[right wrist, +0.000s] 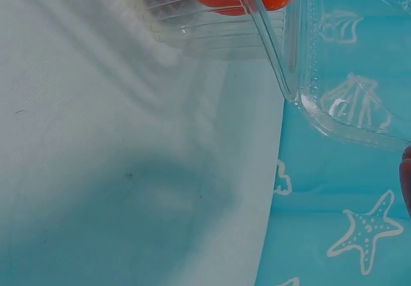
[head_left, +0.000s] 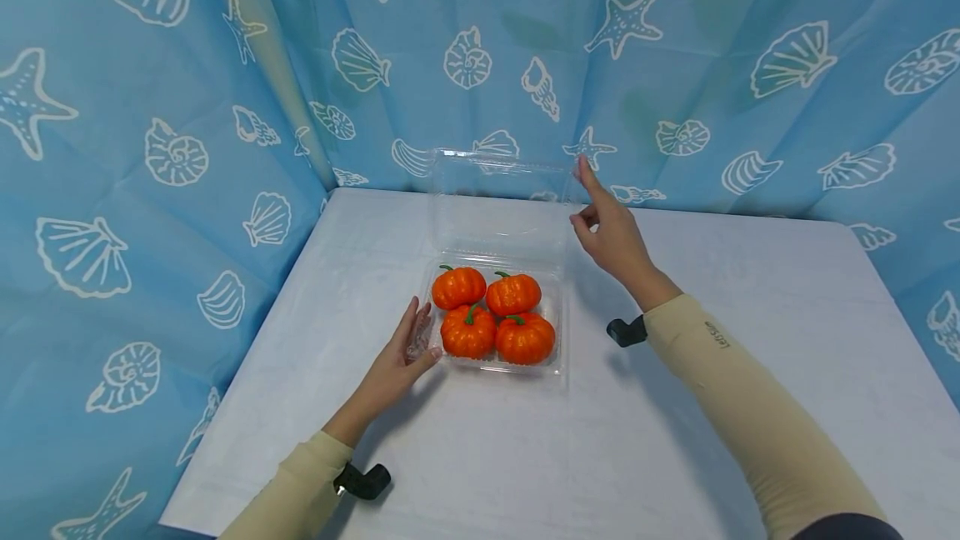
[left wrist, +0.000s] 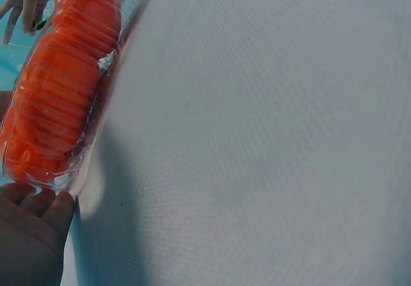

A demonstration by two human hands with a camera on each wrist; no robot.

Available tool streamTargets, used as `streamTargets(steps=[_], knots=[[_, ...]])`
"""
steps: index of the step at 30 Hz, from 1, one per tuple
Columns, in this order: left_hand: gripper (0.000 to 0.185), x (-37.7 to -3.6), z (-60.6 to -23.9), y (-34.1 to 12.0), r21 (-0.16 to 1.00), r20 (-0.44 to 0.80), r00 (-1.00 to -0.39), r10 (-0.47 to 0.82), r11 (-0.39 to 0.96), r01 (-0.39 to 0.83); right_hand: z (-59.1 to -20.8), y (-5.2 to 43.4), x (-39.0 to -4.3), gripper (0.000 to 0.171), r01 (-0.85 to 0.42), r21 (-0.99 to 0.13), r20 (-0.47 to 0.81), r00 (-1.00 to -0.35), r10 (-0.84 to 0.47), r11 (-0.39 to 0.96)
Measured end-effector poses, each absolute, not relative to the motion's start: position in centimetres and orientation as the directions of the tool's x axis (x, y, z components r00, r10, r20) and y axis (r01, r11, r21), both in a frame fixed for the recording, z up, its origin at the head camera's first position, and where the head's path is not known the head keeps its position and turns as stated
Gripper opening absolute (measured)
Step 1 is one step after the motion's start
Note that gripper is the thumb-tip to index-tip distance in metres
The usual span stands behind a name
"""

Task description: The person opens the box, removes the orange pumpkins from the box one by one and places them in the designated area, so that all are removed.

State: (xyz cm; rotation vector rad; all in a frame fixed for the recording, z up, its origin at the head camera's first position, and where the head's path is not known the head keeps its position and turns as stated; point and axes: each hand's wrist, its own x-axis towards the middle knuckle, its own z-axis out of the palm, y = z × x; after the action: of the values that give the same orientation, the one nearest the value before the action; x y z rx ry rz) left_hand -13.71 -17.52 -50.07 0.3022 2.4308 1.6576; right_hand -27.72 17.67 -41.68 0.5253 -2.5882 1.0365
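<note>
Several small orange pumpkins (head_left: pixel 468 332) with green stems sit in two rows inside a clear plastic clamshell box (head_left: pixel 557 290). Its hinged lid (head_left: pixel 495 207) stands raised at the back. At the box's left side is my left hand (head_left: pixel 388 377), fingers extended along the wall and thumb by the front left corner; in the left wrist view the fingertips (left wrist: pixel 59 210) meet the box's end. My right hand (head_left: pixel 617 233) is up beside the lid's right edge. Its index finger points straight at the upper corner, while the thumb and other fingers bend below, holding nothing visible.
The box stands on a table with a white cloth (head_left: pixel 750 298). A blue curtain (head_left: pixel 465 7) printed with shells and starfish hangs behind the table and along its left side. A black wrist mount (head_left: pixel 363 482) sticks out from the left sleeve.
</note>
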Motion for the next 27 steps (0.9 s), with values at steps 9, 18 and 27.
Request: streamTargets(steps=[9,18,27], knots=[[0.090,-13.7,-50.2,-17.6,0.937,-0.022,-0.962,0.272,0.342,0.075,-42.7,17.8,-27.9,0.102,-0.399,-0.620,0.303,-0.916,-0.263,0.675],[0.090,-13.6,-50.2,-17.5,0.935,-0.019,-0.963,0.268,0.346,0.078,-44.2,18.1,-27.9,0.095,-0.378,-0.623,0.235,-0.926,-0.297,0.685],[0.090,-13.5,-50.2,-17.6,0.933,-0.019,-0.963,0.268,0.350,0.079,-44.8,18.1,-27.5,0.108,-0.266,-0.672,0.072,-0.952,-0.297,0.691]])
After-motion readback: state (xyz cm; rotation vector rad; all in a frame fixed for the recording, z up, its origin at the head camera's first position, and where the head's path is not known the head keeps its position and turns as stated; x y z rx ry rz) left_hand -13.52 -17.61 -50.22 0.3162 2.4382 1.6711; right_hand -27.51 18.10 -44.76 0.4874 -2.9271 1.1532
